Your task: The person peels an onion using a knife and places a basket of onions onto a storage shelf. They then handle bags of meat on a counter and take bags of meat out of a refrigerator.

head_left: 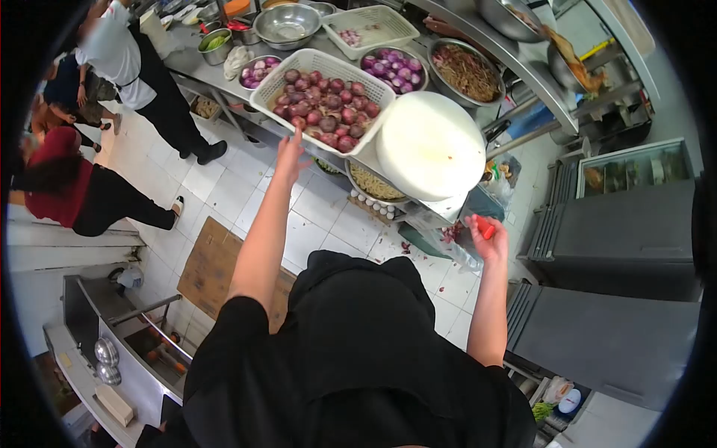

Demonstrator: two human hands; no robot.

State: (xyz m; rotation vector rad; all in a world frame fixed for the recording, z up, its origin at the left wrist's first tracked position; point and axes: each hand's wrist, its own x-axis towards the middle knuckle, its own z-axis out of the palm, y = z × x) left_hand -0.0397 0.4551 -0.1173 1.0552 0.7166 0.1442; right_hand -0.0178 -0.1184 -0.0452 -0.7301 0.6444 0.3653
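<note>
In the head view, the white basket (345,66) of red onions (328,108) sat left of the round white board (431,145), along the counter's front edge, with the left hand (289,157) at its near rim, fingers loosely parted and holding nothing visible, contact impossible to tell. Nearer the person than the board, past its right side, the right hand (493,243) was curled closed around a small red object (485,228). Floor tiles (310,220) left room between body and counter, left of the board.

Red onions (328,108), skins on, lie heaped in a white perforated basket (263,95). A small bright-red object (485,228) sits in the right hand (491,245)
</note>
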